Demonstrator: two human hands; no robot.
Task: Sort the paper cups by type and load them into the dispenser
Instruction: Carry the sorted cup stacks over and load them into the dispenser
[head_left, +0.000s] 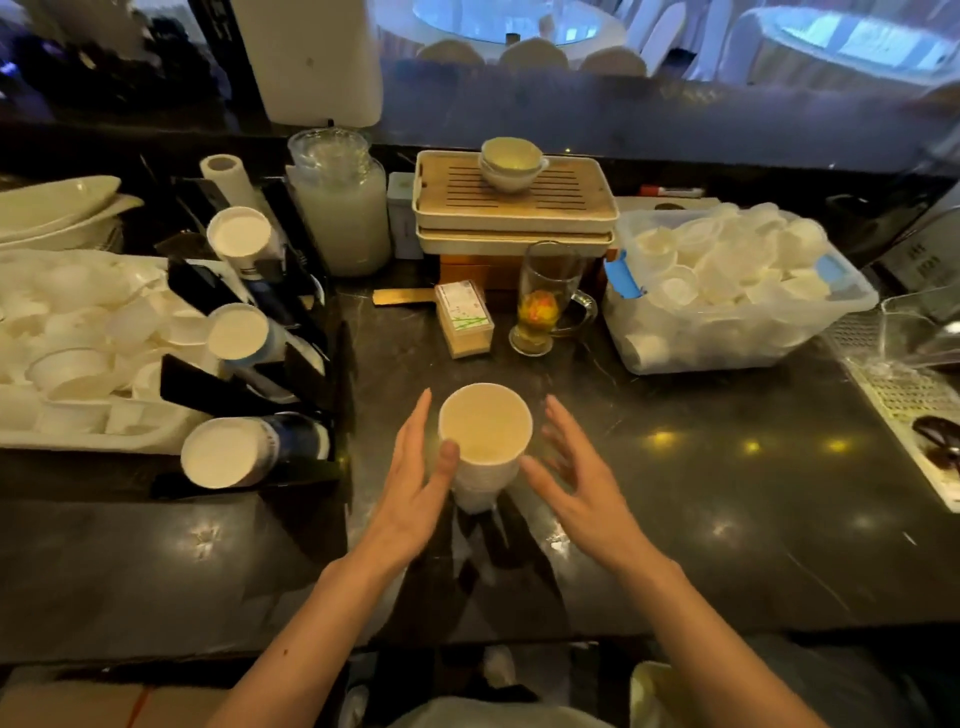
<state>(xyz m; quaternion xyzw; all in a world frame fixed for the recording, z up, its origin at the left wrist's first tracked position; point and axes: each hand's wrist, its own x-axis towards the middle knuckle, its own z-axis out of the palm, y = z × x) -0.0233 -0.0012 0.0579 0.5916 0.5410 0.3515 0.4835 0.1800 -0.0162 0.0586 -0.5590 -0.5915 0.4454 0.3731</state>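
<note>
Two hands flank one stack of paper cups (485, 452) standing upright on the dark table (701, 493), directly before me. On the left hand (415, 483) the fingers (415, 431) are extended and spread, with the thumb resting against the stack's near rim; that is a touch, not a grasp. The right hand (576, 478) is open as well, fingers splayed, thumb tip at or just beside the stack's wall; I cannot tell which. Neither hand has closed on anything.

The black dispenser (291, 364) stands to the left, with three angled cup rows showing white mouths, the nearest row (228, 452) close to the left hand.

Risk, in my judgement: the stack is narrow at its base, so an uneven squeeze or a one-sided push could tip it or separate the nested cups. The glass mug (545, 301) with flower tea stands just beyond; a toppled stack could strike it. Loading into the wrong row would spoil the sort.

The table is polished dark stone, reflecting ceiling lights. A clear bin (737, 338) of small white cups sits right, a tray (78, 431) of similar ones left. Beyond, a dim hall holds round covered tables.
</note>
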